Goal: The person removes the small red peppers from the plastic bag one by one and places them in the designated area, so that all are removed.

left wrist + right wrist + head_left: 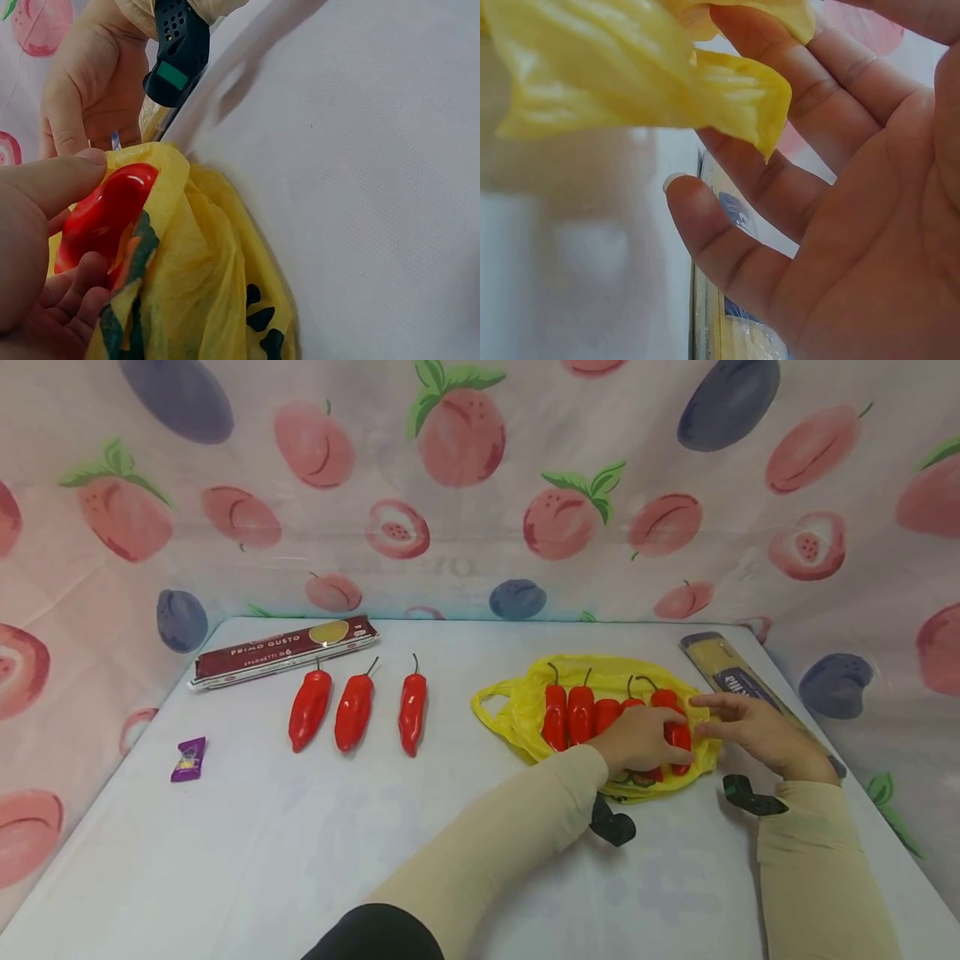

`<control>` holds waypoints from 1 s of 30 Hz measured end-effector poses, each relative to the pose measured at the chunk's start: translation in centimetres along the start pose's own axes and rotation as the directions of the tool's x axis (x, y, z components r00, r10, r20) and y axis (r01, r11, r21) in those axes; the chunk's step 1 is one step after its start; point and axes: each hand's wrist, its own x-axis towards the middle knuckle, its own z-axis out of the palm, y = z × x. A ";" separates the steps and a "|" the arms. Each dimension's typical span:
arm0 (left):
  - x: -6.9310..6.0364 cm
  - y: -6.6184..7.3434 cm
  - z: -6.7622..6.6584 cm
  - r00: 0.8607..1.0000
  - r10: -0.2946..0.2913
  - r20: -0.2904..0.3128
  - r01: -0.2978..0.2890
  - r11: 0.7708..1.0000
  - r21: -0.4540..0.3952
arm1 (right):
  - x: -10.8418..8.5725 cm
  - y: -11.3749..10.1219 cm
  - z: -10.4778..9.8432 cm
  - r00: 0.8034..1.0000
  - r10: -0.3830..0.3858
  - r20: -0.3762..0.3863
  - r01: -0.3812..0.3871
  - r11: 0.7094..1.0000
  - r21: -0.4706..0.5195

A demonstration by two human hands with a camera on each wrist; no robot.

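Several glossy red chili peppers (555,714) lie side by side on a yellow plastic bag (517,727), at the right of the table. My left hand (641,739) reaches over them and grips the rightmost pepper (680,735). The left wrist view shows that pepper (105,217) between thumb and curled fingers, beside the bag's folds. My right hand (765,735) is at the bag's right edge, its loosely bent fingers (757,172) touching a loose flap of yellow plastic (742,97). The left hand partly hides the middle peppers.
Three more red peppers (354,712) lie in a row left of centre. Behind them is a dark red spaghetti pack (285,650). A small purple wrapped sweet (188,759) sits at far left. Another pasta pack (716,664) lies along the right edge, partly behind the right hand.
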 end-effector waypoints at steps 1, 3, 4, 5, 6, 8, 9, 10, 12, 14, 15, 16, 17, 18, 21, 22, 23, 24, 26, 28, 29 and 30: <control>0.0 0.0 0.0 1.000 -0.001 -0.007 0.001 1.000 -0.011 | 0.0 0.0 0.0 1.000 0.002 -0.001 -0.002 1.000 -0.002; 0.0 -0.1 0.1 1.000 -0.005 -0.020 0.005 0.999 -0.038 | 0.0 0.0 0.0 1.000 0.005 -0.003 -0.005 1.000 -0.013; 0.1 -0.2 0.2 1.000 -0.007 -0.025 0.005 0.999 -0.051 | 0.0 0.0 0.0 1.000 0.006 -0.003 -0.006 1.000 -0.017; 0.1 -0.2 0.2 0.999 -0.007 -0.031 0.005 0.998 -0.061 | 0.0 0.0 0.0 1.000 0.008 -0.003 -0.009 1.000 -0.023; 0.1 -0.3 0.3 0.999 -0.010 -0.035 0.007 0.997 -0.071 | 0.1 0.0 0.0 1.000 0.010 -0.003 -0.010 1.000 -0.025; 0.1 -0.3 0.3 0.999 -0.015 -0.038 0.011 0.996 -0.094 | 0.1 0.0 0.0 1.000 0.013 -0.002 -0.013 0.999 -0.029; 0.1 -0.4 0.4 0.999 -0.018 -0.039 0.014 0.995 -0.104 | 0.1 0.0 0.1 1.000 0.014 -0.002 -0.014 0.999 -0.030; 0.1 -0.4 0.4 0.999 -0.021 -0.039 0.017 0.993 -0.113 | 0.1 0.0 0.1 1.000 0.013 -0.001 -0.014 0.999 -0.031; 0.1 -0.5 0.4 0.999 -0.027 -0.036 0.022 0.991 -0.131 | 0.1 0.0 0.1 1.000 0.010 0.000 -0.010 1.000 -0.028; 0.1 -0.6 0.3 0.999 -0.027 -0.032 0.023 0.990 -0.139 | 0.1 0.0 0.1 1.000 0.003 -0.002 -0.003 1.000 -0.029; 0.0 -0.7 0.3 0.999 -0.026 -0.030 0.021 0.990 -0.138 | 0.1 0.0 0.1 1.000 0.000 -0.003 0.000 1.000 -0.031; 0.0 -0.7 0.2 0.999 -0.024 -0.029 0.019 0.990 -0.137 | 0.1 0.0 0.1 1.000 -0.004 -0.004 0.004 1.000 -0.030; -0.1 -0.7 0.2 0.999 -0.021 -0.028 0.017 0.990 -0.137 | 0.1 0.0 0.1 1.000 -0.006 -0.005 0.006 1.000 -0.029; -0.2 -0.8 0.1 0.999 -0.018 -0.028 0.014 0.991 -0.137 | 0.0 0.0 0.1 1.000 -0.008 -0.006 0.007 1.000 -0.030; -0.4 -0.9 0.0 1.000 -0.009 -0.028 0.005 0.990 -0.142 | 0.1 0.0 0.1 1.000 -0.006 -0.007 0.006 0.999 -0.036; -0.4 -0.9 -0.1 1.000 -0.006 -0.028 0.002 0.989 -0.145 | 0.1 0.0 0.1 1.000 -0.005 -0.006 0.004 0.999 -0.036; -0.5 -1.0 -0.1 1.000 -0.003 -0.027 -0.001 0.988 -0.151 | 0.1 0.1 0.1 1.000 -0.002 -0.004 0.002 0.999 -0.045; -0.5 -1.0 -0.1 1.000 0.001 -0.027 -0.005 0.988 -0.153 | 0.1 0.1 0.1 1.000 0.002 -0.002 -0.002 0.999 -0.050; -0.6 -1.0 -0.1 1.000 0.006 -0.025 -0.010 0.988 -0.155 | 0.2 0.1 0.1 1.000 0.015 0.005 -0.015 0.998 -0.061; -0.6 -1.0 -0.1 1.000 0.005 -0.022 -0.008 0.988 -0.155 | 0.2 0.2 0.1 1.000 0.025 0.013 -0.024 0.997 -0.068; -0.6 -1.0 -0.1 1.000 0.004 -0.021 -0.007 0.988 -0.157 | 0.2 0.2 0.1 0.999 0.029 0.015 -0.028 0.997 -0.072; -0.6 -1.0 -0.1 1.000 0.002 -0.021 -0.006 0.988 -0.157 | 0.3 0.2 0.1 0.999 0.033 0.018 -0.032 0.997 -0.069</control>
